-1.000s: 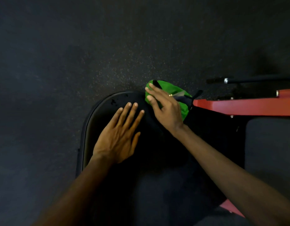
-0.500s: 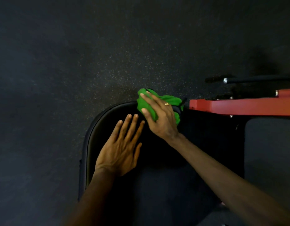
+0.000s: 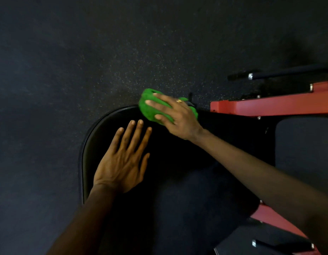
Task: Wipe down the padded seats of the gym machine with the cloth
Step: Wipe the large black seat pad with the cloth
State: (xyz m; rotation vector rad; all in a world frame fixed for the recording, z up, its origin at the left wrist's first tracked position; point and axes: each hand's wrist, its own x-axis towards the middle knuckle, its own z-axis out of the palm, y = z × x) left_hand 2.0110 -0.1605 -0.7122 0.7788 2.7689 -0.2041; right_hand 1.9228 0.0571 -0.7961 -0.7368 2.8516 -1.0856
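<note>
Hands [image 3: 120, 161] press black seat [image 3: 97, 129], cloth [image 3: 150, 111] over speckled floor [image 3: 104, 52].

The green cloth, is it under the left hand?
No, the green cloth sits under the right hand; the left hand lies bare on the seat.

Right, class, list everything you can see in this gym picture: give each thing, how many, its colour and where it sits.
Cloth: one, green, bunched at the seat's far edge.
Padded seat: one, black, centre.
Second pad: one, dark, right.
Machine frame: red beams, right.
Handle bar: one, black, upper right.
Floor: dark, speckled, all around.
Ring: one, gold, on a right finger.
Left hand: flat on the seat.
Right hand: pressing the cloth.
</note>
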